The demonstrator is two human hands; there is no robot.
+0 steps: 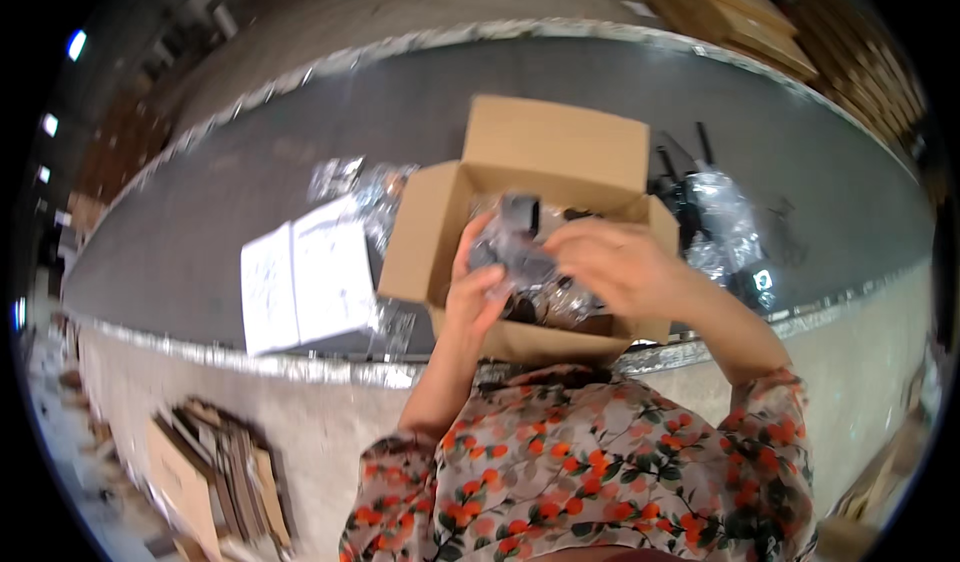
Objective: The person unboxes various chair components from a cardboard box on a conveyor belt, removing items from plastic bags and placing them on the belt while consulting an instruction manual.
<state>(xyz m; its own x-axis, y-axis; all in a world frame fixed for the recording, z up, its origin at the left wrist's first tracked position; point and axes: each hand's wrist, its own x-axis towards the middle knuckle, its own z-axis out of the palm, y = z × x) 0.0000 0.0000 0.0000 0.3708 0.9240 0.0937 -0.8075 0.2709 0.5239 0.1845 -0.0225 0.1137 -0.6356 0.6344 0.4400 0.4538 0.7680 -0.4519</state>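
Above an open cardboard box [555, 132], my left hand [474, 284] is closed around a dark grey part in clear plastic wrap [515, 247]. The part has a squared, hollow-looking end; its exact kind is not clear. My right hand [615, 265] is at the part's right side, fingers bent together against the wrap, slightly blurred; whether it pinches the plastic is hard to make out. Inside the box below lie dark pieces and clear plastic bags [570, 304], partly hidden by my hands. The box flaps are spread outward.
Left of the box lie white printed sheets [305, 277] and clear bags of small parts [380, 197]. Plastic-wrapped black parts [725, 207] lie to the right. All rest on a dark table [180, 247] with a pale edge. Flattened cardboard [215, 477] leans below; more is stacked far right.
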